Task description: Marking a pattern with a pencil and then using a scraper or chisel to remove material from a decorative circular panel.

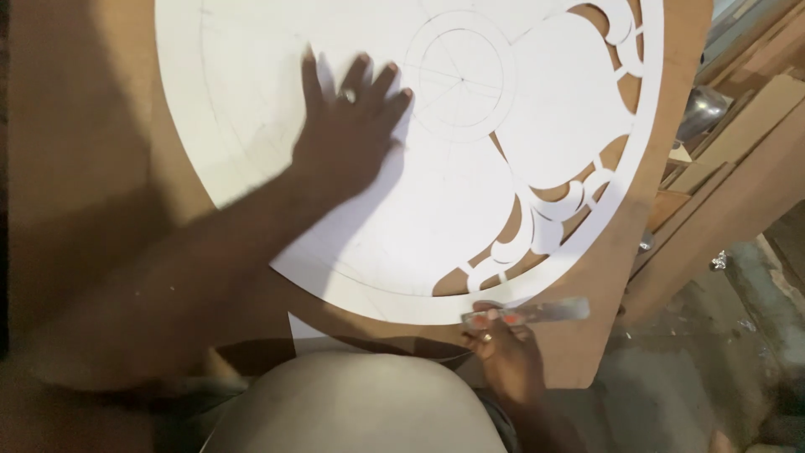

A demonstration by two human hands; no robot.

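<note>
A large round white paper template lies on a brown board. It carries pencil circles and spokes at its middle and curved cut-out patterns along its right side. My left hand rests flat on the paper with fingers spread, a ring on one finger. Beside the paper's lower edge, my right hand grips a slim grey craft knife that points to the right. My knee fills the bottom centre.
Brown wooden boards and offcuts are stacked at the right. A shiny metal object sits among them. The grey floor at lower right holds scattered scraps.
</note>
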